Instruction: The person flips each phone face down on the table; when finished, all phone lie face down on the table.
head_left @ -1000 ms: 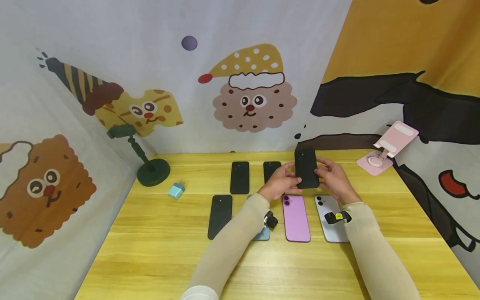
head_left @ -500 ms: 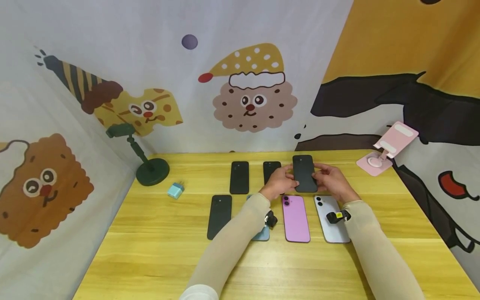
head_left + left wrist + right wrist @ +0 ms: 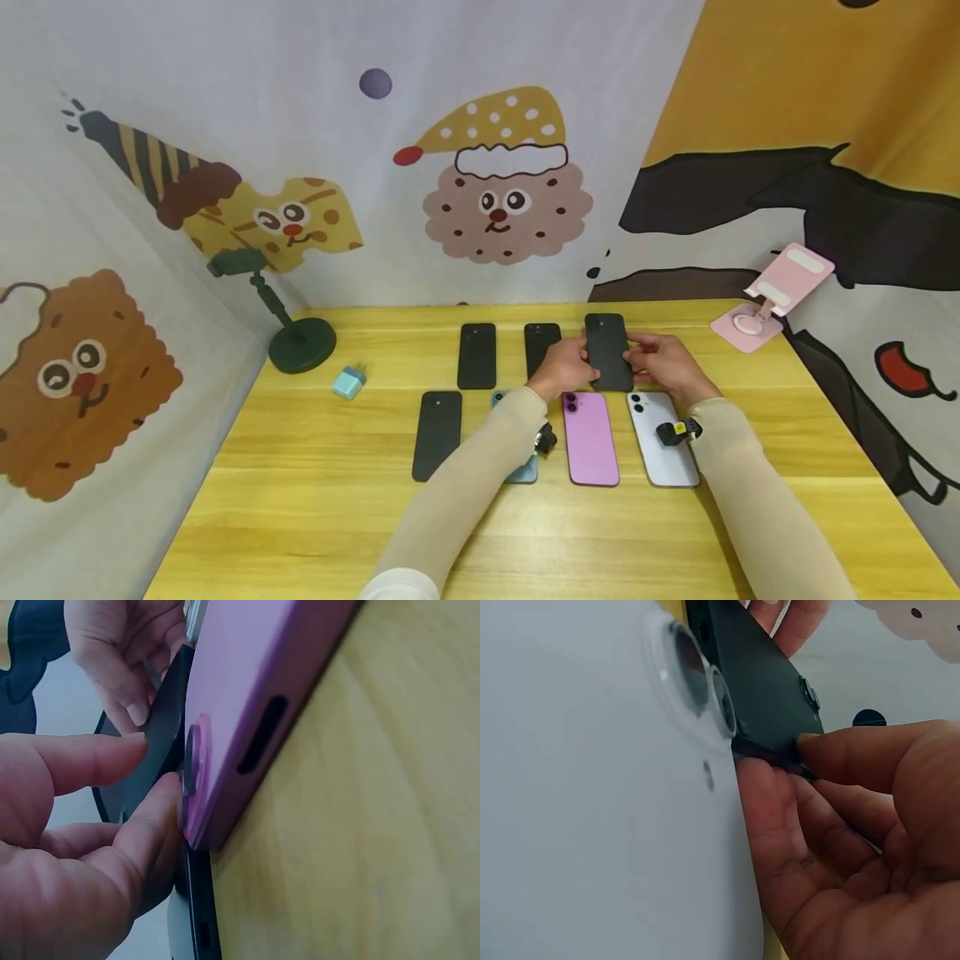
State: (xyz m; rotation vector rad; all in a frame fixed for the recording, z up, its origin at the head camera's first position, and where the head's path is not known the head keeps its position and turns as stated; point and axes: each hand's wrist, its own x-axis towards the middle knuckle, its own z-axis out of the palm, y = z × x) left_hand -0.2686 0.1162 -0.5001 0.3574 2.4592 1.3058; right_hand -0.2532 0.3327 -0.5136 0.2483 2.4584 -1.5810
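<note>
Both hands hold a black phone (image 3: pixel 609 354), back side up, at the right end of the back row. My left hand (image 3: pixel 558 367) grips its left edge. My right hand (image 3: pixel 663 364) pinches the opposite edge, thumb on the back and fingers below in the right wrist view. There the phone (image 3: pixel 757 682) slants; whether its far edge touches the table is unclear. Just in front lie a pink phone (image 3: pixel 591 442) and a white phone (image 3: pixel 660 458). A light blue phone (image 3: pixel 525 472) is partly hidden by the left forearm.
Other black phones lie left: one in front (image 3: pixel 438 433), one behind (image 3: pixel 477 356), and another phone (image 3: pixel 542 343) partly covered by the left hand. A green stand (image 3: pixel 302 343), a light blue charger plug (image 3: pixel 348 382) and a pink stand (image 3: pixel 787 279) stand on the wooden table (image 3: pixel 300 517).
Both hands have lowered the held black phone towards the table and tipped it from nearly upright to flatter. The phones around it stay where they were.
</note>
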